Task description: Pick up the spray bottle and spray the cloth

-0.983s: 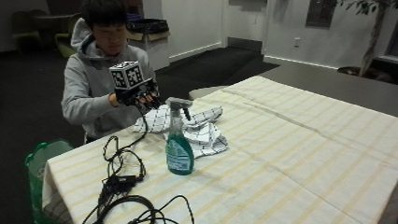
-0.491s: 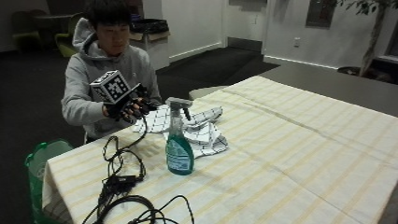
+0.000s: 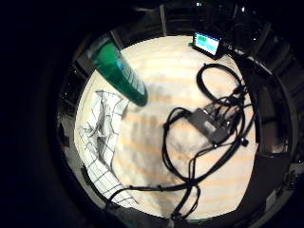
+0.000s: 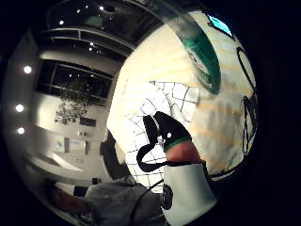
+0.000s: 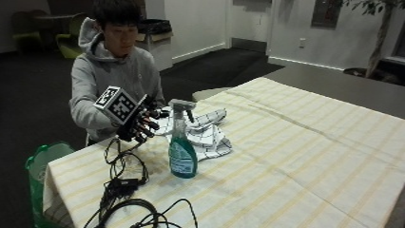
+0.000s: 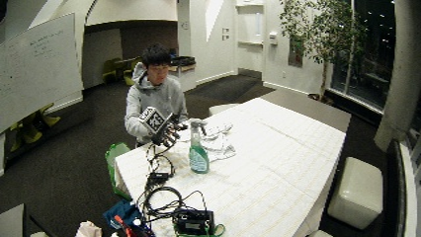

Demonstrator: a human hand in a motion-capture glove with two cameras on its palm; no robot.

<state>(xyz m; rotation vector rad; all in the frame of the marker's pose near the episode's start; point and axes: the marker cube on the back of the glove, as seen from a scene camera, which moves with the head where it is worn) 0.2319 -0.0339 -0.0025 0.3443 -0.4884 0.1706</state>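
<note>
Spray bottle (image 5: 182, 152) stands upright on worktop (image 5: 303, 156), your gloved right hand (image 5: 140, 122) just left w/ fingers (image 5: 150, 127) spread, holding nothing, cloth (image 5: 204, 134) just behind; prob. rigid plastic, liquid-heavy low, slick, so take it at neck under trigger.

The spray bottle (image 5: 182, 153) label and whiteboard (image 6: 36, 74) writing are unreadable

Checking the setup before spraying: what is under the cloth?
The cloth lies crumpled on the striped tablecloth, behind the spray bottle. Anything beneath its folds is hidden.
</note>
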